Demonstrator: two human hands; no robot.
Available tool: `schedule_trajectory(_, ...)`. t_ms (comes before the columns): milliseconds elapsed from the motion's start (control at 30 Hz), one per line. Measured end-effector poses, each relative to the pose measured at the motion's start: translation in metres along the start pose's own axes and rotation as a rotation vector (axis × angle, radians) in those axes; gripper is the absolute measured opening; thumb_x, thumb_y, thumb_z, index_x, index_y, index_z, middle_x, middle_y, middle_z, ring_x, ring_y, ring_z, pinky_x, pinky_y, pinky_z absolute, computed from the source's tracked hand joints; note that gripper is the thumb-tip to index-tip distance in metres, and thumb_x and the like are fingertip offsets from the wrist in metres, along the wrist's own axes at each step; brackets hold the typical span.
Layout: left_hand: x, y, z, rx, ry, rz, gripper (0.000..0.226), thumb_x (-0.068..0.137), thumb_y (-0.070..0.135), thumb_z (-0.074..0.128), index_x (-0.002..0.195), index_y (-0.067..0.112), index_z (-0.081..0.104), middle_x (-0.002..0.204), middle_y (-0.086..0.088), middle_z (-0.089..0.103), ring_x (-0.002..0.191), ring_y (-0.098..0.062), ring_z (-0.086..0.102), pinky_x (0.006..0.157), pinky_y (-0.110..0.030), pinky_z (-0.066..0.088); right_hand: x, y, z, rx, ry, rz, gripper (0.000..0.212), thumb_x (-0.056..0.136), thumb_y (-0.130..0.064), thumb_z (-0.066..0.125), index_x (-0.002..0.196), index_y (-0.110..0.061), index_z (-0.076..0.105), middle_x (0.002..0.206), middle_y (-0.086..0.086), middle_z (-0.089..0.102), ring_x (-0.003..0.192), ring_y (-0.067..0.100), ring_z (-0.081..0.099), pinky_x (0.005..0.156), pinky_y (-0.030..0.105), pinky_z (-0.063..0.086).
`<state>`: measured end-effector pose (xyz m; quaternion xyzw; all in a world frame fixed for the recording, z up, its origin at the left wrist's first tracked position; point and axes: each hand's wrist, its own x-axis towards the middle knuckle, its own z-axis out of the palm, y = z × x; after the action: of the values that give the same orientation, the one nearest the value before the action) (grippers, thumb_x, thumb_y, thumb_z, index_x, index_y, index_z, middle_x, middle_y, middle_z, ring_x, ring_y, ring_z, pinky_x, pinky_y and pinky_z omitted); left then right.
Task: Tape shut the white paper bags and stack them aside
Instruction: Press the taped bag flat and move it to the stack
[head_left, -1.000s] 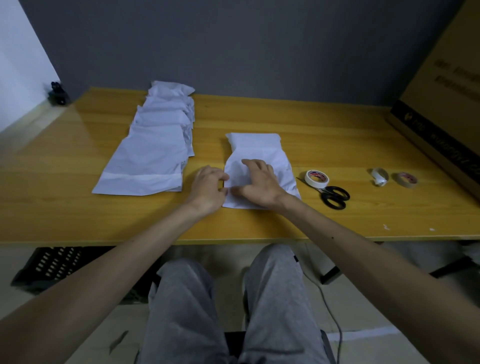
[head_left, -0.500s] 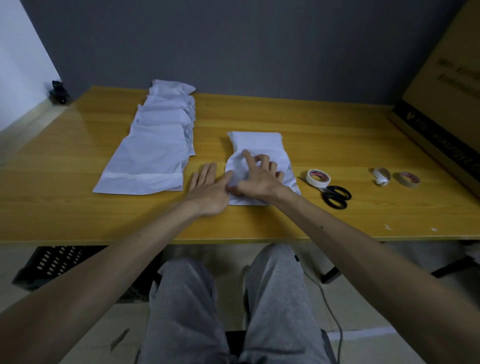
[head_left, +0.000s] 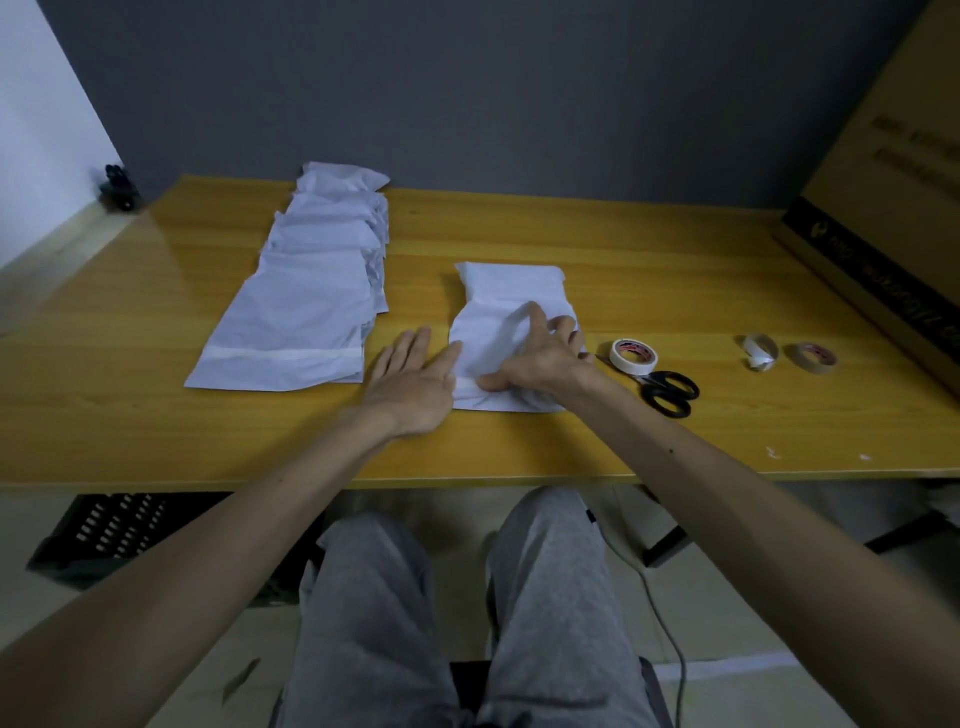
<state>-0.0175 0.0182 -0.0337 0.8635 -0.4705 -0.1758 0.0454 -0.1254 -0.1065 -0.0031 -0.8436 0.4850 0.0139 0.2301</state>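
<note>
Where it lies near the middle of the front edge of the table (head_left: 675, 270), the bag (head_left: 511, 291) reads as light, thin paper: soft, easily creased, apt to slide. Your right hand (head_left: 545, 358) presses it with spread fingers. Your left hand (head_left: 415, 384) lies flat, thumb at its left edge. Take it by both side edges. Stack (head_left: 311, 306): just left.

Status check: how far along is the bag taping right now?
Done: stacked bags lie overlapped at left, nearest with a tape strip. In hand: right hand presses the centre bag, left hand flat at its edge. Left: stacking it aside; no further bags in view.
</note>
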Motion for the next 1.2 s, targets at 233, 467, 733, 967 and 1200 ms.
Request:
schedule_trajectory(233,-0.003,0.003,-0.003,-0.021,-0.022,-0.007,0.050,0.105,0.036,0.012,0.152,0.039,-0.003,0.159,0.003,-0.022,0.145,-0.015,-0.022,0.119,-0.036,-0.010,0.001,0.027,-0.013,-0.028,0.007,-0.010,0.108,0.066,-0.061,0.075,0.146,-0.025,0.011,0.141,0.009,0.019,0.132,0.032,0.019,0.111,0.045,0.023)
schedule_trajectory(467,-0.001,0.002,-0.003,-0.049,-0.034,-0.006,0.049,0.104,0.036,0.013,0.151,0.042,-0.002,0.158,0.004,-0.023,0.145,-0.015,-0.023,0.119,-0.036,-0.010,0.005,0.043,-0.024,-0.017,-0.035,-0.015,0.107,0.064,-0.061,0.077,0.145,-0.025,0.018,0.136,0.007,0.023,0.131,0.031,0.020,0.109,0.046,0.026)
schedule_trajectory(733,-0.001,0.006,-0.005,-0.093,-0.025,-0.005,0.050,0.105,0.032,0.017,0.152,0.041,0.004,0.159,0.003,-0.020,0.146,-0.016,-0.021,0.119,-0.037,-0.009,-0.001,0.038,-0.024,-0.064,-0.034,0.004,0.093,0.065,-0.062,0.075,0.135,-0.024,0.028,0.131,0.006,0.025,0.128,0.030,0.022,0.100,0.039,0.025)
schedule_trajectory(967,0.002,0.012,-0.034,-0.216,0.117,0.051,0.043,0.094,0.003,0.040,0.134,0.013,0.052,0.155,-0.009,0.025,0.143,-0.025,0.023,0.108,-0.031,0.028,-0.016,0.029,-0.009,-0.137,0.058,-0.052,0.096,0.065,-0.055,0.072,0.142,-0.025,0.022,0.154,0.010,-0.004,0.143,0.032,-0.007,0.114,0.048,0.006)
schedule_trajectory(1200,-0.003,0.028,-0.006,-0.033,0.014,0.344,0.049,0.105,0.024,0.028,0.153,0.016,0.017,0.162,-0.002,0.000,0.148,-0.014,-0.004,0.117,-0.026,0.003,-0.017,0.028,-0.002,-0.157,-0.027,-0.139,0.101,0.074,-0.060,0.064,0.151,-0.031,0.007,0.156,0.010,-0.027,0.141,0.025,-0.032,0.112,0.050,-0.017)
